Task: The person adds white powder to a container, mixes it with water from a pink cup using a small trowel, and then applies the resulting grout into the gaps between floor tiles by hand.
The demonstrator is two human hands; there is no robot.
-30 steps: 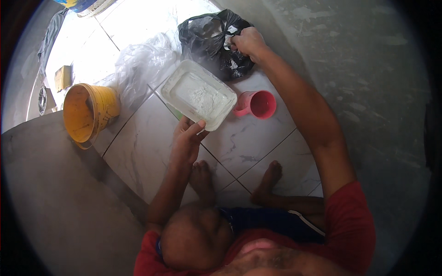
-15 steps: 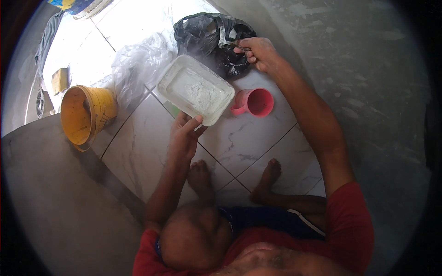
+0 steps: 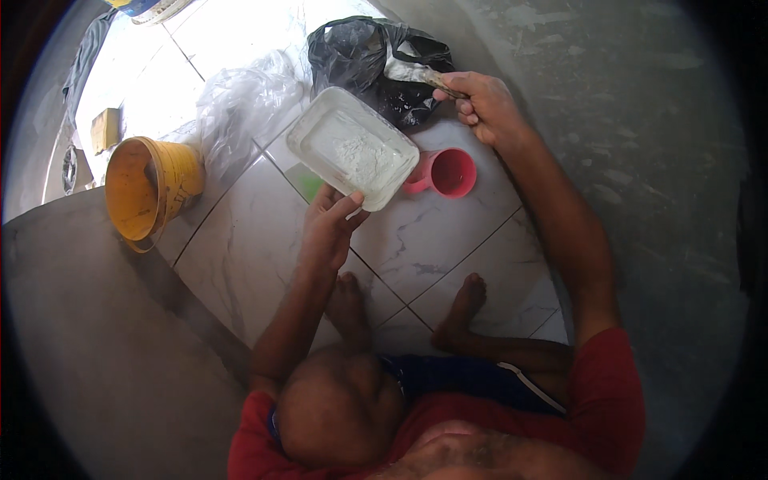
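Observation:
My left hand (image 3: 334, 218) grips the near corner of a whitish rectangular plastic tub (image 3: 310, 152), thumb over its rim. White powder (image 3: 362, 158) lies heaped inside, toward the near right end. At the upper right, my right hand (image 3: 482, 104) is closed round the worn handle of a small trowel-like tool (image 3: 437, 80). White powder covers the tool's head, so its exact shape is hard to make out. That head is over the open mouth of a black plastic bag (image 3: 346, 58), whose inside is mostly hidden. Powder also specks the bag's outer side.
Right of the tub, a pink mug (image 3: 454, 173) stands on the tiled floor (image 3: 436, 248). A yellow bucket (image 3: 178, 172) lies tilted at left. Clear plastic sheeting (image 3: 240, 104) is crumpled beside the bag, with a yellowish block (image 3: 105, 130) farther left. A grey wall (image 3: 632, 160) rises at right.
My right hand has drawn back slightly to the right and down, showing more of the powder-covered tool. The tub has shifted a little right and away from me in the picture.

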